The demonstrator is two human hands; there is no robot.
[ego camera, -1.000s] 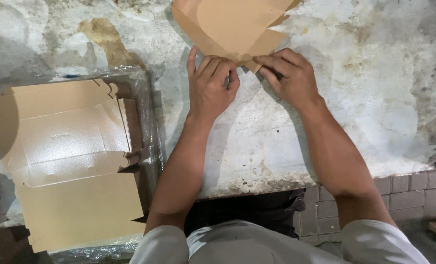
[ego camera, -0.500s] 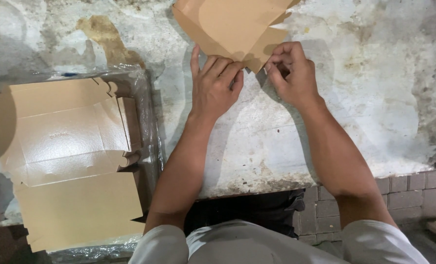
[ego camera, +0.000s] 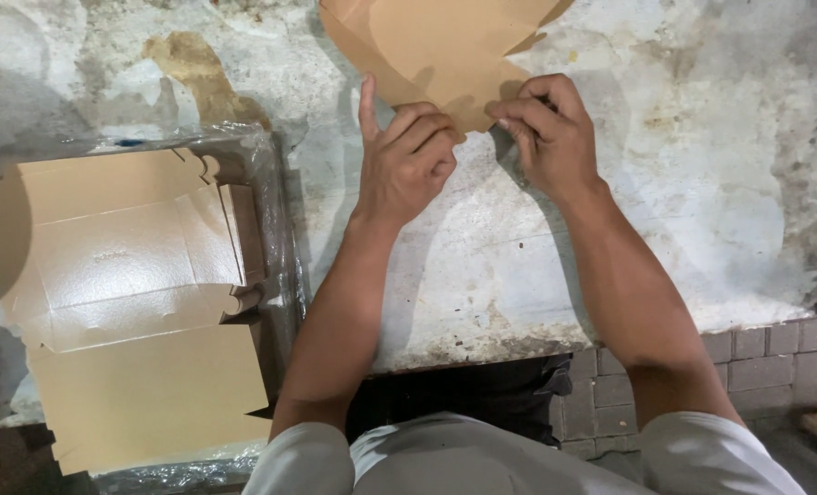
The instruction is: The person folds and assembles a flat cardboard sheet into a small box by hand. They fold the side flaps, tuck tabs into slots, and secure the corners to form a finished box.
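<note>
Brown cardboard, a flat unfolded box blank (ego camera: 445,46), lies at the far middle of a stained, pale grey desk (ego camera: 702,211), its far part cut off by the edge of the view. Both hands meet at its near edge. The left hand (ego camera: 407,160) rests on the near left corner with the fingers curled under and the forefinger pointing straight away from the person, pressing the cardboard down. The right hand (ego camera: 546,128) is closed in a pinch, thumb against bent fingers, gripping a small flap at the near right corner. The two hands are just beside each other, nearly touching. Well apart to the left, an opened cardboard box (ego camera: 133,275) lies spread out with its pale inside facing up, resting on a stack of flat blanks wrapped in clear plastic (ego camera: 276,183). Near the right corner, below the desk's edge, a low wall of grey bricks (ego camera: 775,353) shows.
</note>
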